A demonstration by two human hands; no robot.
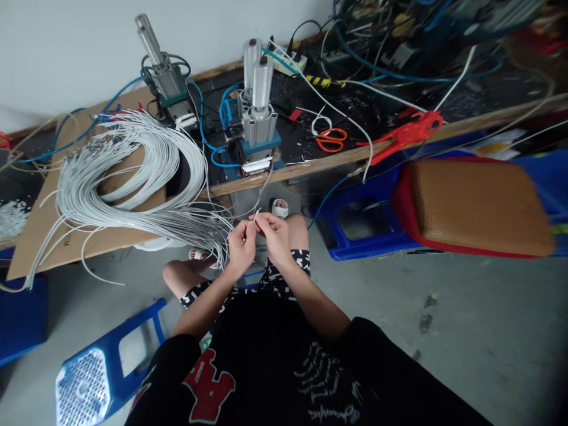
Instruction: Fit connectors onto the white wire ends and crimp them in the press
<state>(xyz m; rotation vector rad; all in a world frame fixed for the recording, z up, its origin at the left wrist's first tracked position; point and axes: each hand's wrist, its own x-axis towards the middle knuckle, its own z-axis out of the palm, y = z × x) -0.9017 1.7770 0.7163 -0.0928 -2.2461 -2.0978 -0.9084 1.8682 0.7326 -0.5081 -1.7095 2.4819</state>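
My left hand (242, 244) and my right hand (274, 234) meet above my lap, fingers pinched together on a thin white cable (257, 214). Its short end sticks up between the fingertips, and most of it is hidden by them. To the left, a big looped bundle of white cables (119, 220) lies on a flat sheet of cardboard (31, 239), its loose ends reaching close to my left hand. Just beyond my hands, at the bench edge, stands a small pneumatic press (260, 127) with metal cylinders.
Another pneumatic press (166, 80) stands at the back left. Orange-handled scissors (331, 140) and a red plastic tool (408, 133) lie along the wooden bench edge (306, 168). A cushioned blue stool (479, 207) is on the right, a blue plastic stool (102, 373) at lower left.
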